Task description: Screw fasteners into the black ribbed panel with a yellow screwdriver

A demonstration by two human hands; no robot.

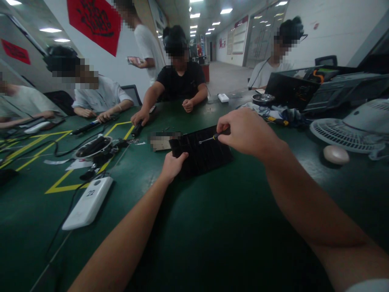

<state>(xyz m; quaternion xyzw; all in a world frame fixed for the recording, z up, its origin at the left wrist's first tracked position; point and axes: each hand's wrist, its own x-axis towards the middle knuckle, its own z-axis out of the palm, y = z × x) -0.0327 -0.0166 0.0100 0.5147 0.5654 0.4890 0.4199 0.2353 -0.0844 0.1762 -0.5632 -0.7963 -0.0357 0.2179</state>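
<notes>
A flat black panel (203, 156) with ridges or slots is tilted up over the green table (194, 227). My left hand (174, 165) grips its left edge, thumb on the front face. In my right hand (238, 132), closed fingers hold a small screwdriver (209, 139) with a dark and yellow handle. Its metal shaft points left across the panel's face; whether the tip touches the panel is hard to tell. Just behind the panel's left edge lies a beige piece (161, 143), partly blurred out.
A white power bank (89, 202) with a cable lies at left, near a cluttered round dish (94, 147). On the right are a white fan (358, 125), a pale mouse (336, 155), tools and a metal bowl (263, 98). Other people sit around the table; one person's hand (140, 121) rests ahead.
</notes>
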